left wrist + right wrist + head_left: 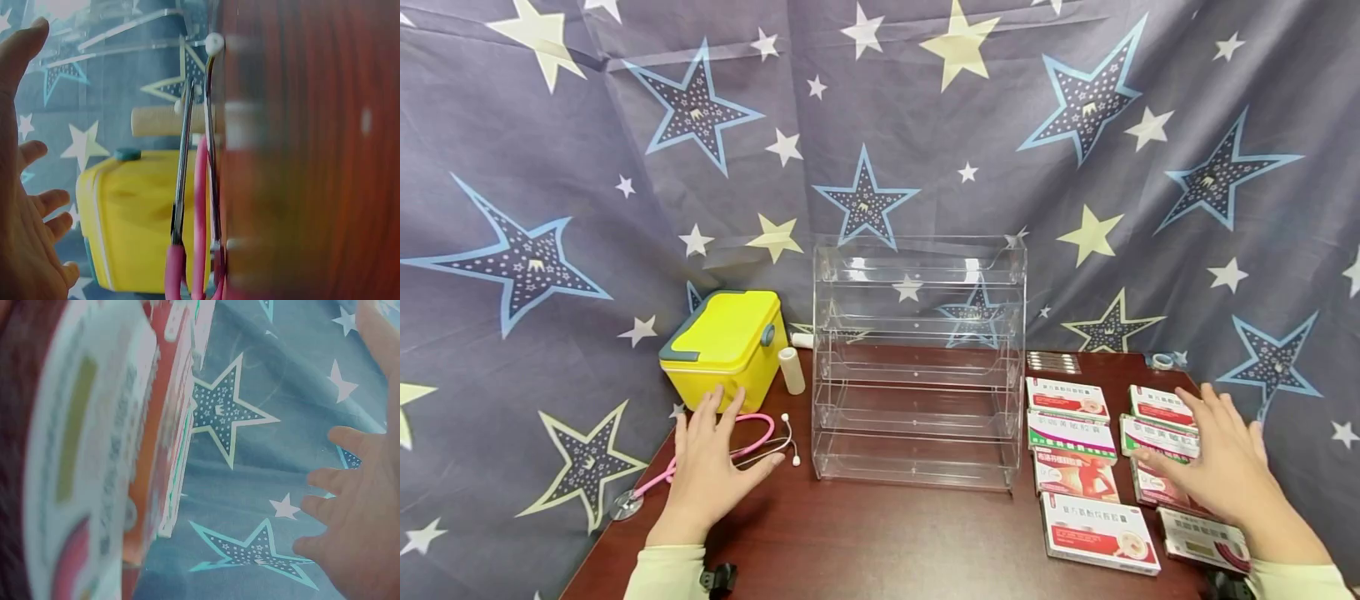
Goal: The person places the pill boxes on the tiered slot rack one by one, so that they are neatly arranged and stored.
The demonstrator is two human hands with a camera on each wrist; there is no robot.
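Observation:
My left hand (711, 462) hovers with spread fingers over a pink stethoscope (760, 446) that lies in front of a yellow lidded box (730, 337). In the left wrist view the stethoscope's metal ear tubes (181, 181) stand out before the box. On the right, my right hand (1221, 467) is spread above two columns of medicine boxes, holding nothing. Among them are a white and red box (1101, 533) at the front and a greyish box (1206, 537) nearest the right wrist. A clear acrylic tiered rack (917, 421) stands between the hands.
A pale roll (792, 371) stands beside the yellow box. Packed cotton swabs (1052, 362) and a small tape roll (1162, 361) lie at the table's back right. The dark red table (880, 542) meets a star-patterned curtain (917, 125) behind.

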